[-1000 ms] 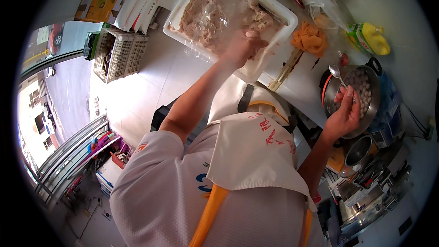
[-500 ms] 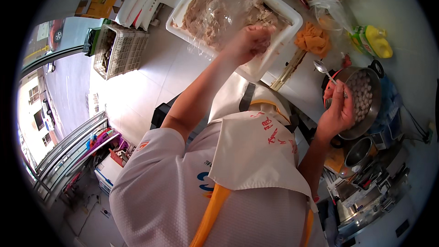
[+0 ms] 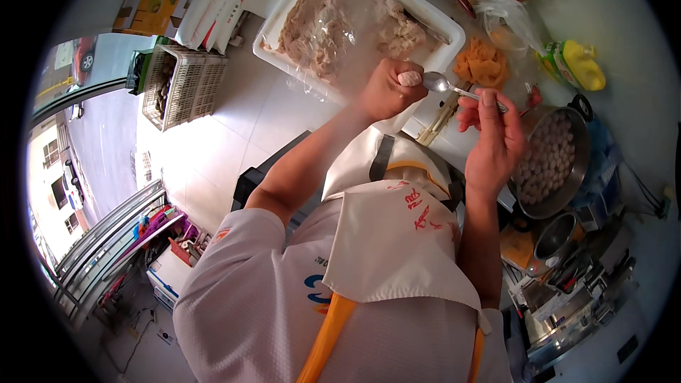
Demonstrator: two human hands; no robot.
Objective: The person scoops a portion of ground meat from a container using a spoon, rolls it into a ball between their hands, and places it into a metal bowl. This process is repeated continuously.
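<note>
My left hand (image 3: 389, 90) is closed in a fist over the near edge of a white plastic tub (image 3: 273, 57). A round ball of meat paste (image 3: 409, 79) bulges out at the top of that fist. In my right hand (image 3: 494, 135) is a metal spoon (image 3: 435, 81), its bowl right beside the ball. Pale minced meat paste (image 3: 316, 28) lies in the tub, partly under clear plastic film. At my right stands a metal pot (image 3: 586, 170) holding many round meatballs (image 3: 550, 159).
A crumpled orange cloth (image 3: 482, 62) lies right of the tub, near a yellow bottle (image 3: 583, 67) and a clear plastic bag (image 3: 504, 10). Past the pot sits a steel bowl (image 3: 557, 234). Toward the left are a plastic crate (image 3: 188, 89) and a cardboard box (image 3: 159, 0).
My right hand has brought the spoon leftward from the pot to my left fist. The left fist has come slightly nearer to me, and a ball of paste now shows at its top.
</note>
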